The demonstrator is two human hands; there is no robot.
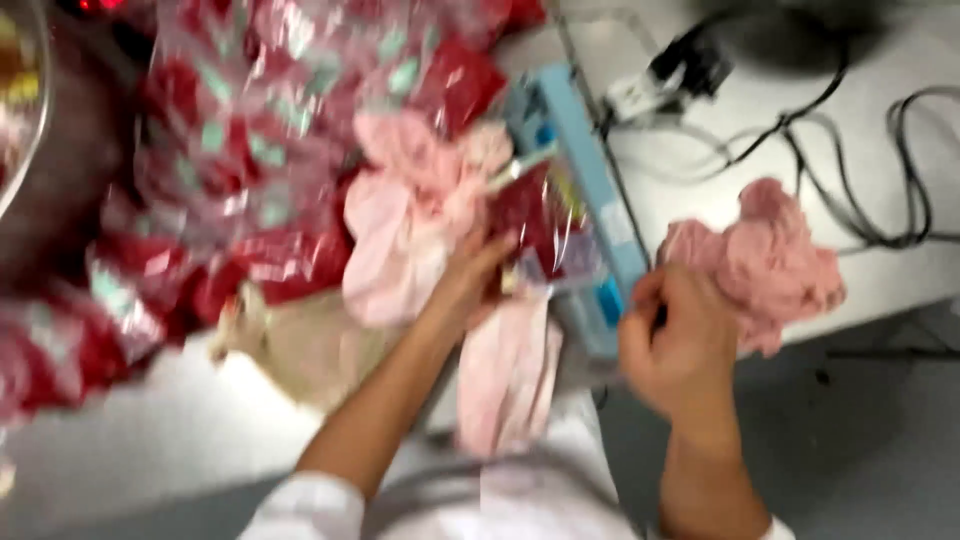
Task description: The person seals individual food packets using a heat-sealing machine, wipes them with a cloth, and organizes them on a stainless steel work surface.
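We see the picture smeared by motion, so fine detail is lost. Our left hand (470, 275) reaches up across the white worktop (130, 440) toward twelve o'clock and rests on a pile of pale pink cloth (405, 225); its fingers (495, 248) lie close together, pressing the cloth against a red packet in clear film (535, 215), though whether they pinch anything we cannot tell. Our right hand (680, 345) sits at about four o'clock from the left one, curled into a fist with the fingers pressed together around a bunched pink cloth (770, 260), which bulges out of the fist toward one o'clock and hangs over the worktop's edge.

Between the two hands lies a long light-blue sealing machine (590, 190), running from eleven o'clock to five o'clock. Another pink piece (510, 370) hangs down below the left hand, toward six o'clock. A beige cloth (300, 345) lies at eight o'clock from the left hand, touching the pale pink pile. A heap of red and green packets in shiny film (240, 140) fills the ten o'clock part of the view. Black cables (850, 200) and a white plug block (640, 95) lie on the worktop at one to two o'clock, well apart from the cloth in our right hand
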